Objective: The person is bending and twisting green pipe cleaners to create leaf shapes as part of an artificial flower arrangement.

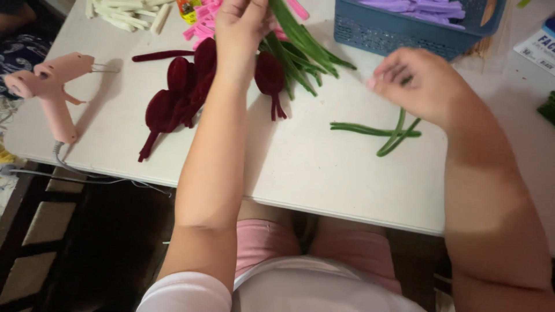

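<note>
My left hand (241, 26) reaches to the back of the white table (300, 167) and grips a bundle of green pipe cleaners (300, 40). Dark red pipe-cleaner petal loops (179, 95) lie under and beside my left forearm, one more (270, 78) to its right. My right hand (419, 84) hovers blurred over a few loose green pipe cleaners (381, 132) on the table, fingers curled; I cannot tell whether it holds anything.
A pink glue gun (49, 86) stands at the table's left edge, its cord hanging off. White sticks (124, 14) and pink pieces (202, 23) lie at the back. A blue basket (404, 26) with purple pieces sits back right. The table's near edge is above my lap.
</note>
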